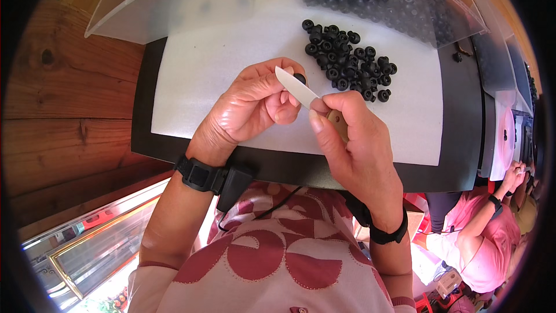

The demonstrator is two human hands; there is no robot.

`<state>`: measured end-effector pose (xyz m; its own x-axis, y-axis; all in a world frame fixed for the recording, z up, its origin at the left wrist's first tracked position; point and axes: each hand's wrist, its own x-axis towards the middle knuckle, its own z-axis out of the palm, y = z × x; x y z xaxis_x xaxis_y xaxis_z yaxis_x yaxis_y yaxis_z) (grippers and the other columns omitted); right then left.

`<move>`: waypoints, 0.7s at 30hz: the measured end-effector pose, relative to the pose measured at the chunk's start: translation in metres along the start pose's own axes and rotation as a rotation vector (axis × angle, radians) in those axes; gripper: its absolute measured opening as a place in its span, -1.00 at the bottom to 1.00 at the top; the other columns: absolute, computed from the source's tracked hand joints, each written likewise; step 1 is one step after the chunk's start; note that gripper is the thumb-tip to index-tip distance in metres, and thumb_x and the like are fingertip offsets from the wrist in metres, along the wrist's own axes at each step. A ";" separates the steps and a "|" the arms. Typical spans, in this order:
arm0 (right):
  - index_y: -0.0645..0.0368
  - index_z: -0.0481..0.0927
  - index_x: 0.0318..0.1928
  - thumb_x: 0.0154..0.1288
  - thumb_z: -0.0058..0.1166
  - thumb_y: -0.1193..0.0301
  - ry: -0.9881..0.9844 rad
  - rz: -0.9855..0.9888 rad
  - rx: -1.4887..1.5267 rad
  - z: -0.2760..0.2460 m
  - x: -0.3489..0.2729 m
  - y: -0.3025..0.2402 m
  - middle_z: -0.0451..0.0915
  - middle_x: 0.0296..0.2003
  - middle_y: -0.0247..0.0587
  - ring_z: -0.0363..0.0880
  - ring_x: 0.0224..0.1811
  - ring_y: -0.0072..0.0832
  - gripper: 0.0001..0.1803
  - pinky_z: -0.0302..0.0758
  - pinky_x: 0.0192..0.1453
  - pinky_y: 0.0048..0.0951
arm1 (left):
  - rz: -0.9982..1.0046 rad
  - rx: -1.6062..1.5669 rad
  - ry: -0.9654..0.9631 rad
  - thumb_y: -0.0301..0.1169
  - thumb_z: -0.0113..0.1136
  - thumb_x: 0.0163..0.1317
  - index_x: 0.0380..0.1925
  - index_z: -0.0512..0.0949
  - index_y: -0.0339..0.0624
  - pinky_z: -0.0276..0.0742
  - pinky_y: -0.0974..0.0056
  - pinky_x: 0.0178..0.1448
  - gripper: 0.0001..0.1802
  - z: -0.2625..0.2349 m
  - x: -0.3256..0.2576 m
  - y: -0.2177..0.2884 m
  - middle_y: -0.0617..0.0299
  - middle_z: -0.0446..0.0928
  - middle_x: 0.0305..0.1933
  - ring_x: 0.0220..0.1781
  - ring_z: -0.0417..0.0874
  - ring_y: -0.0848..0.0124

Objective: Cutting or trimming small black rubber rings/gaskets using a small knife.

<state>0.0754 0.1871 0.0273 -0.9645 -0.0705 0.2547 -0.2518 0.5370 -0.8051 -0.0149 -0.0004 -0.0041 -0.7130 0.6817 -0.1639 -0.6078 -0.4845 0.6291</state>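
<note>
Over the white sheet, my left hand (258, 95) pinches a small black knob-shaped part (299, 78) between thumb and forefinger. My right hand (359, 139) is closed around the tan handle of a knife (296, 88). The pale blade points up and left, crossing in front of the black part and hiding some of it; whether blade and part touch, I cannot tell. To the right of my hands lies a loose pile of similar black parts (347, 61) with round, hollow-looking ends.
A clear plastic bin (382, 8) full of black parts stands at the back right, another translucent bin (174, 6) at the back left. The white sheet (202, 81) covers a dark-edged table (428, 178). Wooden boards (69, 93) are left; a co-worker's hand (514, 177) shows far right.
</note>
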 end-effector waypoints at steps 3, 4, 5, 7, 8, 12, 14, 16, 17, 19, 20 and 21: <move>0.20 0.45 -0.11 0.37 0.22 0.48 0.012 0.009 0.003 -0.001 0.000 0.004 0.62 -0.35 -0.11 0.62 -0.45 -0.11 -0.80 0.49 -0.41 -0.23 | -0.039 0.062 0.056 -0.21 0.24 0.44 -0.10 0.44 -0.42 0.25 0.47 -0.44 -0.59 0.003 -0.001 0.001 0.23 0.46 -0.41 -0.47 0.37 0.58; 0.21 0.45 -0.11 0.39 0.20 0.47 0.016 0.016 0.007 -0.002 0.000 0.005 0.62 -0.35 -0.12 0.62 -0.46 -0.12 -0.81 0.49 -0.41 -0.25 | -0.046 0.044 0.054 -0.21 0.23 0.45 -0.09 0.44 -0.41 0.25 0.46 -0.42 -0.60 0.004 -0.001 0.001 0.22 0.46 -0.39 -0.46 0.37 0.57; 0.22 0.45 -0.10 0.41 0.19 0.46 0.058 0.018 0.041 -0.001 0.002 0.006 0.62 -0.36 -0.12 0.61 -0.47 -0.17 -0.81 0.48 -0.40 -0.27 | -0.052 0.026 0.052 -0.21 0.22 0.46 -0.07 0.44 -0.40 0.25 0.46 -0.41 -0.60 0.005 -0.001 0.001 0.21 0.47 -0.37 -0.46 0.37 0.56; 0.23 0.46 -0.08 0.45 0.16 0.43 0.144 0.020 0.109 0.000 0.005 0.007 0.61 -0.37 -0.13 0.58 -0.48 -0.28 -0.81 0.47 -0.39 -0.33 | -0.061 0.011 0.022 -0.21 0.20 0.47 -0.04 0.45 -0.38 0.26 0.45 -0.39 -0.61 0.003 -0.001 0.001 0.18 0.48 -0.33 -0.46 0.36 0.54; 0.24 0.46 -0.06 0.46 0.16 0.42 0.144 0.037 0.154 0.000 0.006 0.009 0.59 -0.36 -0.16 0.55 -0.47 -0.35 -0.80 0.46 -0.37 -0.36 | -0.064 0.014 -0.006 -0.20 0.19 0.48 -0.04 0.45 -0.36 0.26 0.45 -0.39 -0.61 0.000 -0.001 0.001 0.17 0.49 -0.32 -0.45 0.36 0.53; 0.26 0.45 -0.02 0.47 0.17 0.39 0.071 0.146 0.303 -0.003 0.010 0.004 0.56 -0.34 -0.24 0.44 -0.42 -0.55 -0.75 0.43 -0.33 -0.48 | -0.017 0.048 -0.037 -0.18 0.19 0.48 -0.04 0.46 -0.34 0.26 0.45 -0.38 -0.62 0.003 -0.003 0.000 0.16 0.52 -0.29 -0.44 0.37 0.54; 0.27 0.45 -0.01 0.45 0.19 0.39 0.043 0.147 0.345 -0.004 0.011 0.000 0.55 -0.33 -0.26 0.42 -0.40 -0.59 -0.72 0.42 -0.31 -0.51 | -0.016 0.082 -0.076 -0.18 0.19 0.48 -0.03 0.47 -0.32 0.27 0.43 -0.37 -0.62 0.003 -0.004 0.003 0.17 0.53 -0.27 -0.42 0.41 0.53; 0.27 0.44 0.00 0.43 0.21 0.38 0.048 0.080 0.369 0.000 0.011 0.004 0.53 -0.32 -0.27 0.40 -0.39 -0.62 -0.70 0.42 -0.31 -0.53 | -0.009 0.085 -0.094 -0.18 0.20 0.47 -0.03 0.49 -0.31 0.30 0.41 -0.33 -0.63 0.004 -0.006 0.003 0.19 0.54 -0.25 -0.37 0.44 0.52; 0.28 0.44 0.01 0.42 0.23 0.38 0.039 0.078 0.407 0.001 0.012 0.000 0.53 -0.33 -0.25 0.42 -0.38 -0.63 -0.68 0.42 -0.30 -0.53 | -0.003 0.071 -0.092 -0.19 0.20 0.47 -0.04 0.51 -0.30 0.33 0.40 -0.30 -0.64 0.006 -0.007 0.003 0.20 0.54 -0.24 -0.34 0.45 0.52; 0.28 0.43 0.01 0.41 0.24 0.38 0.015 0.058 0.403 0.003 0.014 -0.003 0.54 -0.33 -0.25 0.43 -0.38 -0.63 -0.67 0.42 -0.31 -0.53 | 0.008 0.080 -0.093 -0.17 0.21 0.47 -0.06 0.53 -0.30 0.37 0.38 -0.25 -0.64 0.004 -0.008 0.003 0.21 0.55 -0.25 -0.34 0.43 0.51; 0.28 0.43 0.01 0.41 0.25 0.38 0.003 0.048 0.400 0.004 0.014 -0.004 0.54 -0.33 -0.26 0.44 -0.38 -0.63 -0.66 0.42 -0.31 -0.52 | 0.017 0.090 -0.083 -0.18 0.21 0.47 -0.04 0.52 -0.30 0.38 0.37 -0.26 -0.64 0.005 -0.008 0.003 0.21 0.57 -0.24 -0.34 0.47 0.49; 0.28 0.43 -0.05 0.40 0.26 0.37 -0.003 0.075 0.377 0.003 0.016 -0.009 0.55 -0.37 -0.26 0.45 -0.39 -0.65 -0.68 0.42 -0.33 -0.53 | 0.027 0.100 -0.073 -0.20 0.20 0.48 -0.02 0.51 -0.30 0.39 0.36 -0.26 -0.65 0.007 -0.009 0.002 0.20 0.58 -0.23 -0.33 0.50 0.48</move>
<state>0.0622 0.1788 0.0367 -0.9815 -0.0454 0.1862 -0.1915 0.1942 -0.9621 -0.0075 -0.0034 0.0044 -0.6991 0.7091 -0.0919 -0.5482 -0.4490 0.7056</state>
